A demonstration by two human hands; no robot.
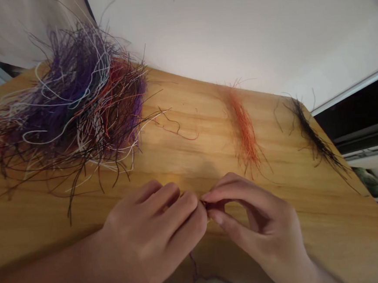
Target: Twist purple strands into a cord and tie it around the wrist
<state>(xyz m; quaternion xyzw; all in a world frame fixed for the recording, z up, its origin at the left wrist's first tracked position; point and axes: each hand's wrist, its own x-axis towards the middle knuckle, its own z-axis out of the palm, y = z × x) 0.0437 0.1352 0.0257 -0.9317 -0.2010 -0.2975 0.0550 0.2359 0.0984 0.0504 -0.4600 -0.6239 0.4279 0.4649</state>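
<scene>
On the left of the wooden table [15,222] lies a large, loose tangle of strands [84,97], chiefly purple, white, red and black. Nearer the viewer, the left hand [157,231] is seen from its back, fingers curled; whether it grips anything cannot be told, since its underside is hidden. Stray strands [176,129] trail from the tangle's right side. Below the left hand's fingers hangs a thin purple strand [195,266], reaching the near table edge. Beside those fingers, a small dark piece [204,204] is pinched between thumb and forefinger of the right hand [274,228]. Beyond lies an orange bundle [245,132]; at far right, a black bundle [316,138] slants along the table's side.
</scene>
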